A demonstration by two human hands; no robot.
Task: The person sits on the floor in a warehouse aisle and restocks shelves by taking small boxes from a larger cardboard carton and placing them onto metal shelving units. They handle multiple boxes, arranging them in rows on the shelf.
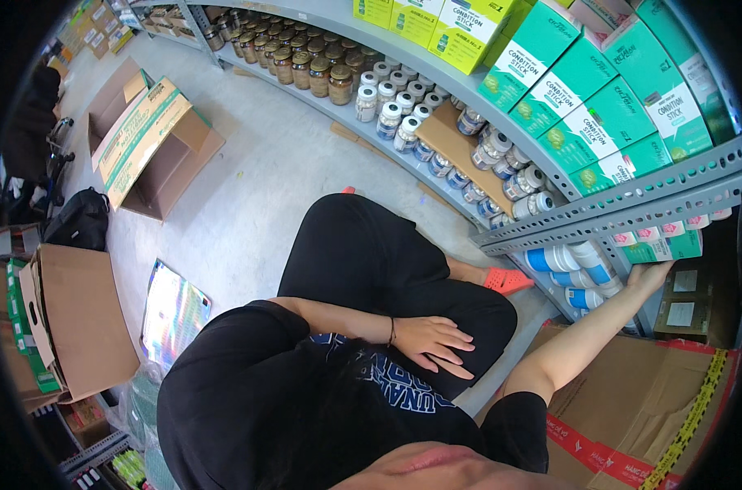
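Observation:
My left hand [438, 343] lies flat on my crossed leg, fingers stretched out and holding nothing. On the right, my right arm reaches into the shelf bay. There my right hand [650, 276] grips the near edge of a green box [683, 247], its fingers partly hidden. A row of small white and pink packs [671, 229] sits directly above that box. White bottles with blue labels [579, 265] lie stacked on their sides just left of this hand.
Upper shelves hold green and white boxes [587, 122] and yellow-green boxes [469, 33]. Lower down stand brown jars [301, 69] and white-capped bottles [391, 118]. A perforated metal upright [624, 204] borders my right arm. Cartons [632, 392] lie beside me, with an open carton [154, 151] at far left.

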